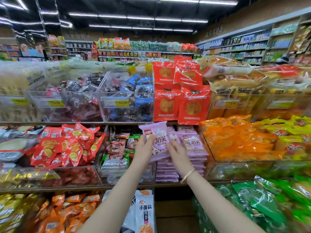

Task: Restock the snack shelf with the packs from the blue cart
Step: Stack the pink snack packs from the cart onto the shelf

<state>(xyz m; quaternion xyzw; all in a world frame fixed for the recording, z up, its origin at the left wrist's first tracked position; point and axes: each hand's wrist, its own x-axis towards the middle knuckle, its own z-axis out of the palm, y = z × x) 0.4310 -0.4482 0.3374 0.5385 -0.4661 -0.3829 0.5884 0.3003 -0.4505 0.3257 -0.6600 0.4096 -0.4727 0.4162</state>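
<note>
Restocking is under way, not finished: one purple pack (158, 137) hangs in the air before the middle tier of the snack shelf (67, 186), not yet laid down. The left hand (145, 148) has its grip clamped on the pack's left edge, thumb across the front. The right hand (178, 154) touches the pack's lower right side; whether its grip is closed I cannot tell. The blue cart is out of sight, so what remains is anyone's guess. Just behind the pack, a clear bin (210, 163) holds a tall purple stack (193, 147) of the same kind. The bin to its left holds small mixed packets (116, 148); the one to its right holds orange bags (235, 142).
</note>
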